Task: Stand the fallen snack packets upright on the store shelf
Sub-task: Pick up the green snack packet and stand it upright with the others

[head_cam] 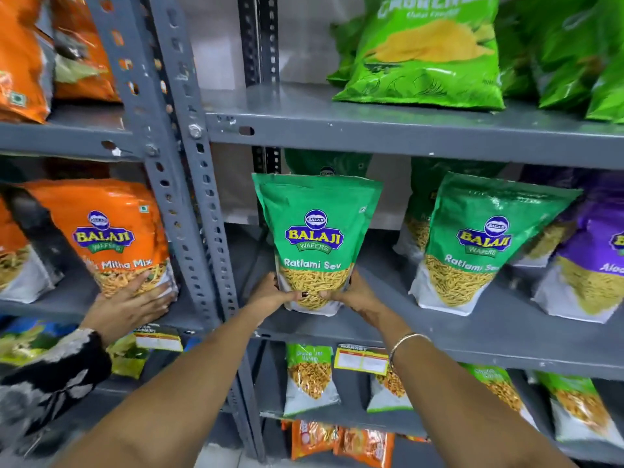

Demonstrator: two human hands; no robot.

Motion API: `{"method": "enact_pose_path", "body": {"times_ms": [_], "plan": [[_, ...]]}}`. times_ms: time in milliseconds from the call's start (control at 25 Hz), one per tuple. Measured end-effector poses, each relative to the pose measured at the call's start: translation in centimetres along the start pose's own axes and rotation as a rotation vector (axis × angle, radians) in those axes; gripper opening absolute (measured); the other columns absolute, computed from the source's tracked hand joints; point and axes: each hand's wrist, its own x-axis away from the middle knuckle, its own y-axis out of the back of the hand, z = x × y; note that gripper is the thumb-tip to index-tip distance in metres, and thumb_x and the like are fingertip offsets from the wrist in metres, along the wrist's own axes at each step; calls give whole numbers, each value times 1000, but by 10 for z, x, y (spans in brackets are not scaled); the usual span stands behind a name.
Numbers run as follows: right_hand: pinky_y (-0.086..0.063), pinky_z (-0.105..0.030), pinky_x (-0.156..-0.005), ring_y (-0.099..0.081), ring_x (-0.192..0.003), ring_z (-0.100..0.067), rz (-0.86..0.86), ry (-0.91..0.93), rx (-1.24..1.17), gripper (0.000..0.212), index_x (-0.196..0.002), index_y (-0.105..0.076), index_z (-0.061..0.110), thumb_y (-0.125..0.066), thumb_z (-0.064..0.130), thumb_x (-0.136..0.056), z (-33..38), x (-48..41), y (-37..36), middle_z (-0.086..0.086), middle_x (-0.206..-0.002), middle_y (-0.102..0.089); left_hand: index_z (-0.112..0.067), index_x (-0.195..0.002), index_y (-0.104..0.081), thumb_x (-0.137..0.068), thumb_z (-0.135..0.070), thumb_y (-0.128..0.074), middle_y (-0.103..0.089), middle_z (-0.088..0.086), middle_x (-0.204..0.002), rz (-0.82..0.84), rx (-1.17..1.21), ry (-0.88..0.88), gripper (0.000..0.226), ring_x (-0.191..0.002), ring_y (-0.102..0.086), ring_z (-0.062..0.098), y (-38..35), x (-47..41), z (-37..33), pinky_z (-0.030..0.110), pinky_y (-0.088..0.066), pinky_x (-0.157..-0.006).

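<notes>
A green Ratlami Sev packet stands upright near the front of the grey middle shelf. My left hand grips its lower left corner and my right hand grips its lower right corner, thumbs meeting across the clear window at the bottom. A second green Ratlami Sev packet leans back to the right of it, with more green packets behind. A purple packet leans at the far right.
Another person's hand, in a black and white sleeve, rests on an orange Mitha Mix packet on the left shelf. A slotted grey upright divides the two racks. Green chip bags sit above; small packets hang below.
</notes>
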Motion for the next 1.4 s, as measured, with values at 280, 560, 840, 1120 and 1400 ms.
{"method": "enact_pose_path", "body": {"times_ms": [280, 560, 840, 1120, 1400], "plan": [[-43, -42, -106, -53, -125, -25, 40, 24, 105, 96, -135, -40, 13, -87, 29, -52, -10, 24, 1, -9, -136, -56, -4, -118, -51, -62, -29, -83, -63, 14, -123, -35, -89, -14, 69, -114, -59, 29, 3, 37, 4, 41, -48, -99], [-43, -29, -95, -49, -128, -27, 82, 39, 77, 76, -136, -37, 6, -75, 2, -71, -3, 36, 0, -11, -137, -53, -5, -119, -54, -58, -27, -86, -64, 15, -124, -16, -45, -6, 72, -114, -60, 29, 3, 41, 9, 44, -48, -100], [-41, -36, -105, -41, -135, -30, 134, -51, 113, 85, -141, -26, 5, -76, 6, -72, 2, 41, 10, -13, -145, -41, -5, -138, -30, -68, -39, -77, -43, 14, -142, 172, -436, 149, 91, -126, -48, 28, 14, 61, -15, 40, -44, -104], [-36, -12, -27, -49, -24, -7, -73, -451, 348, 29, -62, -44, 9, -65, 12, -83, -28, 69, 133, -4, -55, -53, -11, -77, -47, -95, -34, -42, -55, 5, -80, 829, -630, 285, 30, -72, -56, 15, -53, 77, -79, 38, -48, -85], [-47, -10, -65, -51, -94, -13, -319, -260, 206, 66, -127, -38, 2, -75, 15, -74, -58, 48, 265, -7, -127, -44, -3, -144, -22, -82, -16, -67, -36, 14, -148, 365, -149, -127, 78, -134, -39, 27, -187, 52, -142, 36, -39, -103]]}}
